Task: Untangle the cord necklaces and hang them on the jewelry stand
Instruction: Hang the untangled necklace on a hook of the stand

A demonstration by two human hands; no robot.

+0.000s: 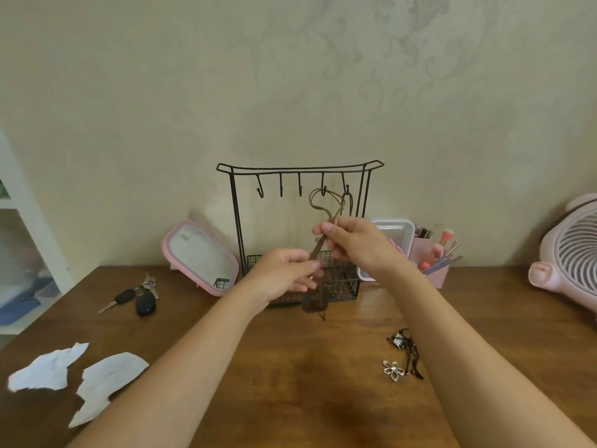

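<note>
No text, brand, number or sign can be read anywhere in view. The mirror (pixel 200 257) at the back of the tabletop (pixel 290 367) carries a small dark mark (pixel 184 237) near its upper left corner. It is possibly a maker's logo, but it is too small and blurred to make out.
</note>
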